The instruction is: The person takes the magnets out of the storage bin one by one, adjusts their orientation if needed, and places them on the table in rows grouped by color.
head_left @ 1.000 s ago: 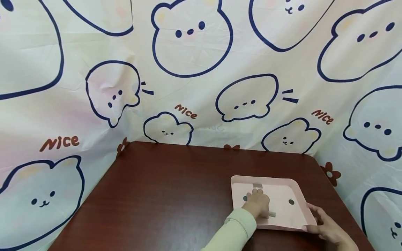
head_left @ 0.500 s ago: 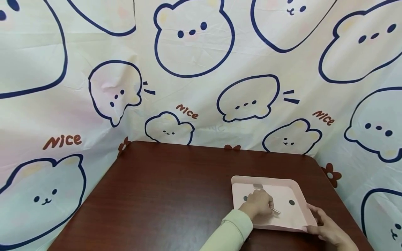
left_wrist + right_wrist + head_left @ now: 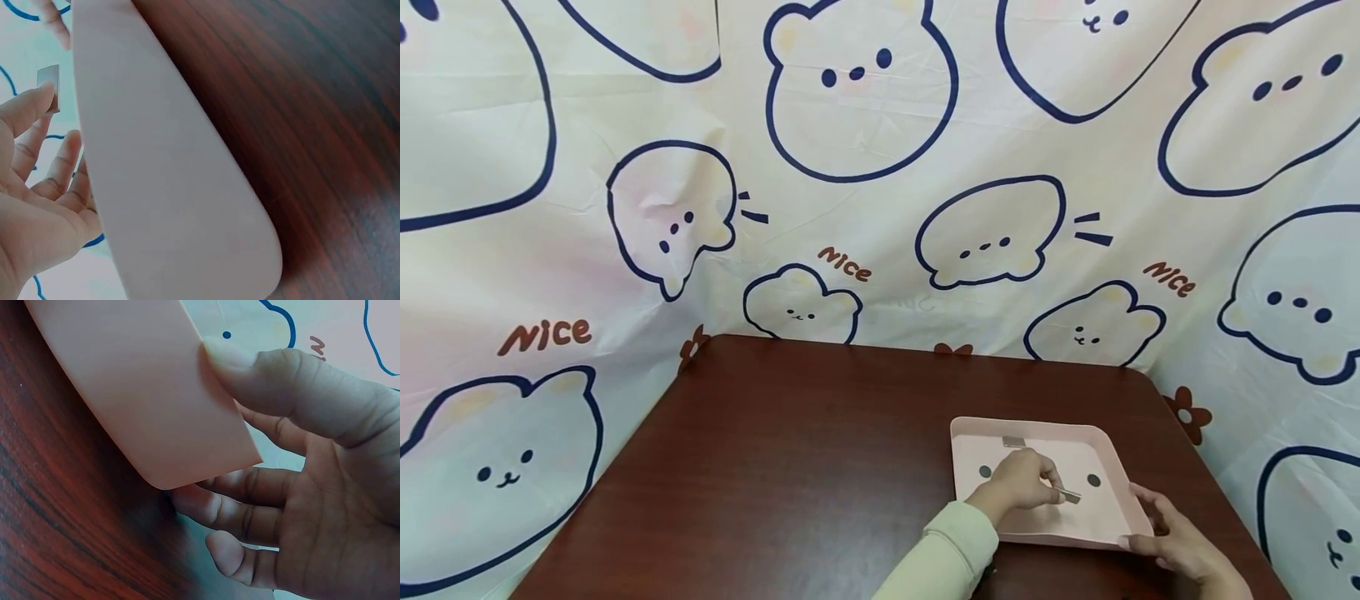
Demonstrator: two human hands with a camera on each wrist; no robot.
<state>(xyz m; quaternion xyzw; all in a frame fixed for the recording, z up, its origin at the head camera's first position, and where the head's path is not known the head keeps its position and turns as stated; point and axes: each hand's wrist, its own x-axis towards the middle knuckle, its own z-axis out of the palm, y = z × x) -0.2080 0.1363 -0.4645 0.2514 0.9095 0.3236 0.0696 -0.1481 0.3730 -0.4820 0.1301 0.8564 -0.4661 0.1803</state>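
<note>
Landmark: the pink tray (image 3: 1116, 527), near the right front corner of the brown table (image 3: 790, 467).
Left hand (image 3: 1018, 483): over the middle of the tray floor, thumb and forefinger pinching a small flat grey metal piece (image 3: 1070, 497); the left wrist view shows the same grey piece (image 3: 49, 84) at a fingertip, above the tray rim (image 3: 162, 187).
What changed: a second ago the hand lay flat and low on the tray floor with the piece under its near side; half a second ago the fingers had curled round it; now the piece sits clear at the fingertips, shifted toward the tray's right side and probably lifted off the floor, though the head view is too small to be sure of a gap.
Meaning: the pick-up looks done, so the piece is in hand rather than lying in the tray.
Right hand (image 3: 1180, 546): unmoved at the tray's near right corner, thumb (image 3: 250, 362) pressed on the rim, fingers curled below the corner (image 3: 206, 462), steadying it.
Left in the tray: two dark round discs, one left (image 3: 985, 472) and one right (image 3: 1093, 480) of the hand, and a grey rectangular piece (image 3: 1014, 442) by the far wall.
</note>
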